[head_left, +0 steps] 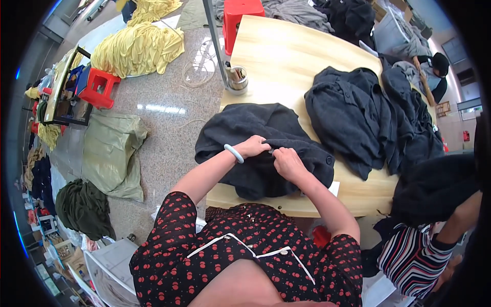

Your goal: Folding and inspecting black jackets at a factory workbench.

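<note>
A dark charcoal coat point(245, 120) lies bunched on the pale wooden table point(279, 51) right in front of me. My left hand point(252, 147), with a pale bangle at the wrist, pinches a fold of its cloth. Close beside it, my right hand point(288, 163) has its fingers closed on the same coat, a short gap from the left fingertips. Something small and light, perhaps a button, shows between the two hands, too small to make out. A large dark button point(329, 160) sits on the coat's right part.
More dark coats point(348, 110) lie to the right. A metal can point(237, 81) of tools stands at the table's left edge by a grey post point(214, 41). Two people work at the right, one in a striped top point(417, 258). Yellow cloth point(135, 48), a red stool point(97, 87) and a sack point(112, 153) occupy the left floor.
</note>
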